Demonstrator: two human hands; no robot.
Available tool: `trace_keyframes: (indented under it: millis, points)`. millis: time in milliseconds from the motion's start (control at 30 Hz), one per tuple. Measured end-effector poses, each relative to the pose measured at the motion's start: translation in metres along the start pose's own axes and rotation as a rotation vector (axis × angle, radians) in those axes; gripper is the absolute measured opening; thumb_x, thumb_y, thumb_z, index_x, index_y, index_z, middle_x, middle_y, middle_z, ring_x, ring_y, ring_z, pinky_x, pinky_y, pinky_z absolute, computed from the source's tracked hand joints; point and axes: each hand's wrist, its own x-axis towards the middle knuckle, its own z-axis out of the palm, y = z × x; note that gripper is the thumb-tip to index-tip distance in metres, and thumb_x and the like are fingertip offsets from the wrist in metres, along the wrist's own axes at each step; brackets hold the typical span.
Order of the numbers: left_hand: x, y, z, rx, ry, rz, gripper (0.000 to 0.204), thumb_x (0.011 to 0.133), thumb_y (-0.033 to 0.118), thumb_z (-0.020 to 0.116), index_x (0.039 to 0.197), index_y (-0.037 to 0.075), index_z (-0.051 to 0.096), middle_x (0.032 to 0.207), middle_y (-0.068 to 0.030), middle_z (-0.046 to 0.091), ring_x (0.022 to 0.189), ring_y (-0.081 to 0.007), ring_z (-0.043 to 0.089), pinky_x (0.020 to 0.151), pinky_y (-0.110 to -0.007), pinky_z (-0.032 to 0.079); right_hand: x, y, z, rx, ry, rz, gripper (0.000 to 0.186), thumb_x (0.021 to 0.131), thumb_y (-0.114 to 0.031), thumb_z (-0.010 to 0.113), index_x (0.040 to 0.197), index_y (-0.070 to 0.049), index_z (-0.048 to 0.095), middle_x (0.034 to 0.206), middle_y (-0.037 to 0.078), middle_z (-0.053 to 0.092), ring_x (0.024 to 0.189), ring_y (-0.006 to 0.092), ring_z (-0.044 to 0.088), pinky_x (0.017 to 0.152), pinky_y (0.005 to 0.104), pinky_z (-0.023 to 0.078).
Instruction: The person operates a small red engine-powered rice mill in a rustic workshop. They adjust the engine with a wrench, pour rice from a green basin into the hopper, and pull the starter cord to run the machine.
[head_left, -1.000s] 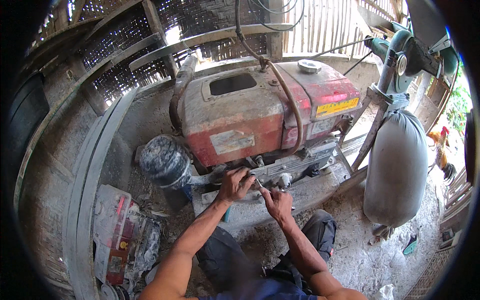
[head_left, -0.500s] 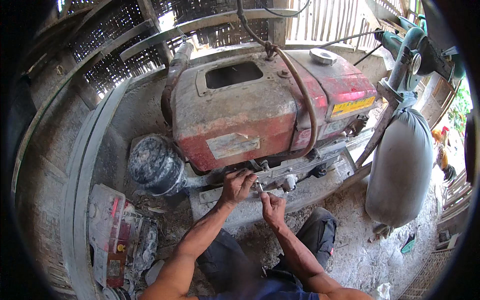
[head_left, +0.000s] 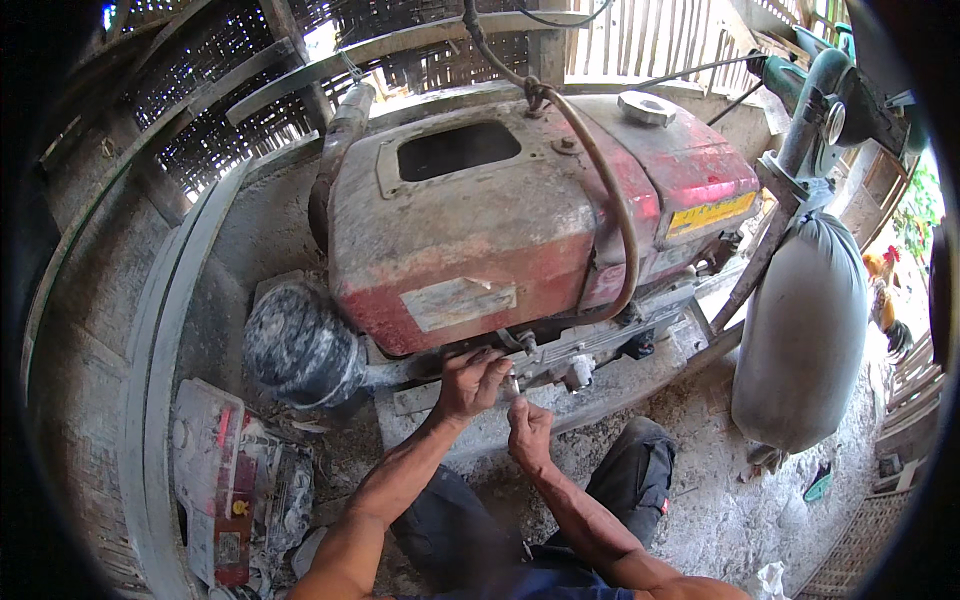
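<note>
Metal tool (head_left: 514, 385) gripped in right hand (head_left: 530, 434); left hand (head_left: 472, 384) curled (its hold unclear).

Yellow label (head_left: 711, 214), pale label (head_left: 455, 305) (both unreadable) on red engine (head_left: 545, 268)

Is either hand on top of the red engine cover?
No, the left hand and right hand are below the lower edge of the red engine cover.

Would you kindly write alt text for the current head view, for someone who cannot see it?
A person's right hand grips a small shiny metal piece close to the left hand, beside a dusty red engine. A bulging grey bag hangs on the right, with a chicken beyond it.
</note>
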Motion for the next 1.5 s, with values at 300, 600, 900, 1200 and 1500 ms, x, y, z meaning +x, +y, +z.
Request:
trace_keyframes:
  millis: [300, 600, 900, 1200, 1500]
  points:
    - [0.000, -0.002, 0.002, -0.020, 0.033, 0.040, 0.017, 0.090, 0.013, 0.060, 0.079, 0.001, 0.063, 0.066, -0.0129, 0.059, 0.059, -0.0320, 0.060, 0.053, -0.039, 0.044, -0.006, 0.012, 0.014, 0.109, 0.020, 0.036, 0.054, 0.100, -0.035, 0.049, 0.058, -0.002, 0.042, 0.054, -0.004, 0.038, 0.054, 0.0070, 0.032, 0.047, 0.0306, 0.025]
    - [0.004, 0.011, -0.011, 0.062, -0.091, -0.031, 0.026, 0.097, 0.021, 0.052, 0.084, 0.001, 0.061, 0.070, -0.0154, 0.059, 0.064, -0.0358, 0.061, 0.056, -0.039, 0.046, -0.001, 0.016, -0.005, -0.087, -0.078, -0.218, 0.057, 0.099, -0.040, 0.050, 0.056, -0.004, 0.041, 0.052, -0.004, 0.036, 0.052, 0.0088, 0.032, 0.046, 0.0329, 0.026]
    - [-0.008, 0.023, -0.015, 0.181, 0.053, -0.015, 0.029, 0.100, 0.024, 0.047, 0.109, 0.002, 0.065, 0.097, -0.0161, 0.063, 0.077, -0.0321, 0.065, 0.065, -0.037, 0.051, -0.018, 0.132, -0.058, 0.336, 0.266, 0.629, 0.057, 0.099, -0.054, 0.036, 0.066, -0.009, 0.050, 0.052, 0.003, 0.046, 0.042, 0.0193, 0.040, 0.044, 0.0354, 0.034]
    - [-0.081, 0.048, -0.051, 0.183, 0.212, -0.174, 0.034, 0.097, 0.018, 0.053, 0.127, 0.002, 0.058, 0.119, -0.0182, 0.060, 0.101, -0.0309, 0.061, 0.082, -0.039, 0.050, 0.043, 0.188, 0.003, 0.811, 0.093, 0.707, 0.030, 0.092, -0.030, 0.057, 0.108, -0.005, 0.059, 0.101, 0.011, 0.063, 0.084, 0.0265, 0.061, 0.071, 0.0413, 0.050]
    - [-0.126, 0.207, -0.103, 0.296, -0.164, -0.786, 0.015, 0.087, 0.017, 0.066, 0.088, 0.003, 0.070, 0.084, -0.0140, 0.067, 0.079, -0.0311, 0.066, 0.069, -0.038, 0.050, -0.109, -0.070, -0.144, -0.084, -0.121, 0.705, 0.039, 0.091, -0.019, 0.063, 0.123, 0.003, 0.061, 0.097, 0.011, 0.071, 0.080, 0.0162, 0.068, 0.074, 0.0311, 0.055]
